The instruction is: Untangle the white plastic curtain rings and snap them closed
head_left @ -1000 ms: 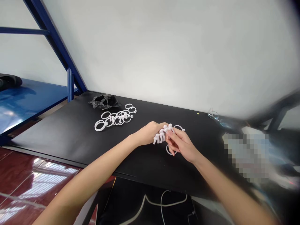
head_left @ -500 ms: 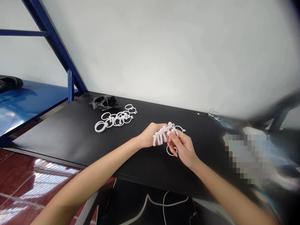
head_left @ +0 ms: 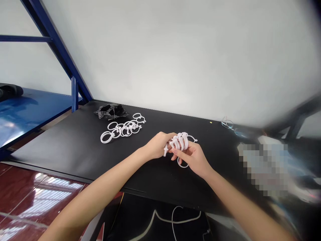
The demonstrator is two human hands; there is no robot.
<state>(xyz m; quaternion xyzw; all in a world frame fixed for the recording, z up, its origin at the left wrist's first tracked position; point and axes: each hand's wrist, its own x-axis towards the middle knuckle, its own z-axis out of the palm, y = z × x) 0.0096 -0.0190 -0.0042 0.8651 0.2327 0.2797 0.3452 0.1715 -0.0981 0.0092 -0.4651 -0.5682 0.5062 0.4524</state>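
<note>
Wall (head_left: 160, 60) backs the black tabletop (head_left: 57, 140), which leaves room left of the hands and runs to its near edge below them. Left hand (head_left: 158, 145) and right hand (head_left: 197, 159) meet above it. Farther left, a crumpled black bag (head_left: 111, 112) lies behind loose rings (head_left: 126, 129). Both hands close on a row of white rings (head_left: 181, 142) (the left fingers are mostly hidden), its long axis running left to right, small tabs uppermost.
</note>
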